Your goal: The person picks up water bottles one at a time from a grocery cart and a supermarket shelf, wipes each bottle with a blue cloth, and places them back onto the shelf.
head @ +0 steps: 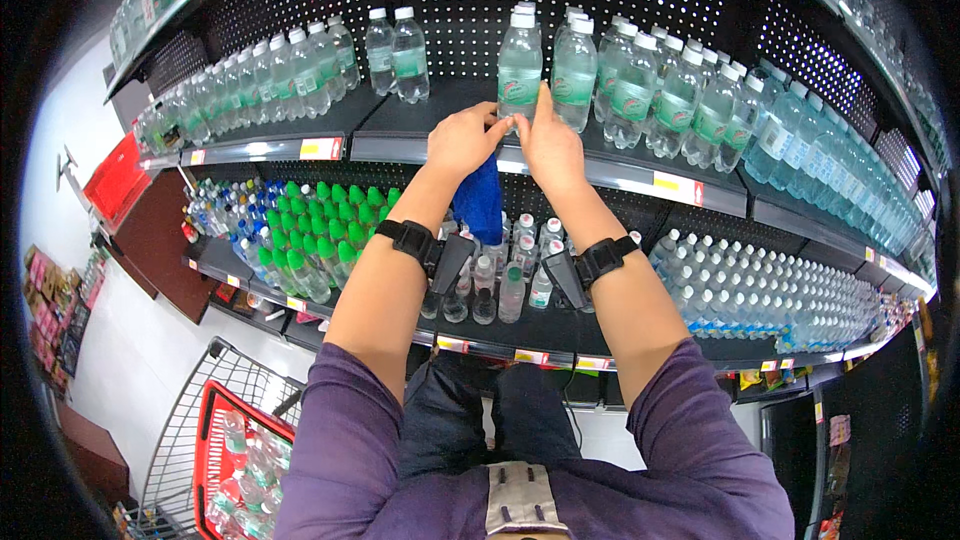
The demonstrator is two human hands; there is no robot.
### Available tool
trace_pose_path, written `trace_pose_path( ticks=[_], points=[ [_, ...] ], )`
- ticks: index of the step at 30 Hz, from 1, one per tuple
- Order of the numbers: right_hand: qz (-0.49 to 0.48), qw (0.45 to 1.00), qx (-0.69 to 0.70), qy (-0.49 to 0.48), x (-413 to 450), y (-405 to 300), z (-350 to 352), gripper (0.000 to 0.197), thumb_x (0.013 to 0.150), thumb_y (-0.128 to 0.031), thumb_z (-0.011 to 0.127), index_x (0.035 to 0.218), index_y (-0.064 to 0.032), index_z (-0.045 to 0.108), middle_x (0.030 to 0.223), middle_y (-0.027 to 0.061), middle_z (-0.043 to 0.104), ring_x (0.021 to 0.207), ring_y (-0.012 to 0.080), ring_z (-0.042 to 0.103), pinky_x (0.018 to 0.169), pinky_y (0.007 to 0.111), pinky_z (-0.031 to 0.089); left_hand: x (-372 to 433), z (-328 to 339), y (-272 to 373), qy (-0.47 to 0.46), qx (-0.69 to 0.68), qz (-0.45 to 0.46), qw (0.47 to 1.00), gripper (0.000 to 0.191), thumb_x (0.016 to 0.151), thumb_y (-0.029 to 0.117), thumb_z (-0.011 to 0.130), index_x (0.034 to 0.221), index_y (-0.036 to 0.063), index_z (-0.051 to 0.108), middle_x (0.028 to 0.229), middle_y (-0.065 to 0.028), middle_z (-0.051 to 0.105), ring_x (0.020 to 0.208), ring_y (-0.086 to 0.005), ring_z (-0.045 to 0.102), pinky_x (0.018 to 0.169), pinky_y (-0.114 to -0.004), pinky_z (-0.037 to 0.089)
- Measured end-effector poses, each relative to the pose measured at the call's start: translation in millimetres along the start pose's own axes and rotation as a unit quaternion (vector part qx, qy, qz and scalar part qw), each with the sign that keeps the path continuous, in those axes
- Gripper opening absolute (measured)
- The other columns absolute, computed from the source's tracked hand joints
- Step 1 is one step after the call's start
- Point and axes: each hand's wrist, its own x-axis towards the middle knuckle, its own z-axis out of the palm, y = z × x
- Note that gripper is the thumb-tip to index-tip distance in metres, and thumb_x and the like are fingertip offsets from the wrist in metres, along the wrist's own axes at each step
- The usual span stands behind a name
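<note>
Both my hands meet at the base of a clear plastic bottle with a green label and white cap, which stands upright at the front of the upper shelf. My left hand has a blue cloth hanging beneath it, its fingers closed on the cloth, thumb near the bottle's foot. My right hand touches the bottle's lower right side with a raised index finger, thumb at its base. A similar bottle stands just right of it. Two more stand further left, behind a bare stretch of shelf.
Rows of bottles line the upper shelf on the left, with blue-tinted ones far right. Green-capped bottles and white-capped bottles fill the lower shelf. A wire shopping cart holds a red basket of bottles at lower left.
</note>
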Motion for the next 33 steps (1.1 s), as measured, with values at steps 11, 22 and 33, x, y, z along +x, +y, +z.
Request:
trace_pose_path(
  ticks=[11, 22, 33],
  points=[
    [-0.006, 1.000, -0.010, 0.007, -3.5, -4.1, -2.5, 0.059, 0.089, -0.032, 0.057, 0.132, 0.0042, 0.037, 0.081, 0.0177, 0.066, 0.069, 0.0307, 0.067, 0.059, 0.038, 0.055, 2.1, 7.1, -6.3, 0.023, 0.002, 0.007, 1.000, 0.043, 0.088, 0.045, 0.054, 0.115, 0.0136, 0.061, 0.100, -0.0071, 0.069, 0.095, -0.0303, 0.064, 0.081, -0.042, 0.050],
    [-0.019, 0.999, 0.003, 0.038, -4.8, -1.3, 0.4, 0.059, 0.088, -0.030, 0.058, 0.130, 0.0062, 0.037, 0.080, 0.0186, 0.065, 0.069, 0.0319, 0.066, 0.059, 0.039, 0.055, 0.4, 5.7, -2.7, 0.027, -0.003, 0.003, 1.000, 0.043, 0.088, 0.046, 0.054, 0.115, 0.0132, 0.062, 0.100, -0.0076, 0.069, 0.096, -0.0308, 0.064, 0.082, -0.042, 0.049],
    [0.012, 1.000, 0.012, -0.004, -4.8, -5.3, -2.9, 0.060, 0.088, -0.031, 0.058, 0.132, 0.0039, 0.037, 0.082, 0.0187, 0.066, 0.073, 0.0328, 0.067, 0.063, 0.041, 0.055, 1.4, 5.9, -5.5, 0.024, -0.002, 0.009, 1.000, 0.043, 0.089, 0.045, 0.054, 0.115, 0.0121, 0.061, 0.100, -0.0081, 0.069, 0.095, -0.0310, 0.064, 0.082, -0.041, 0.049]
  ],
)
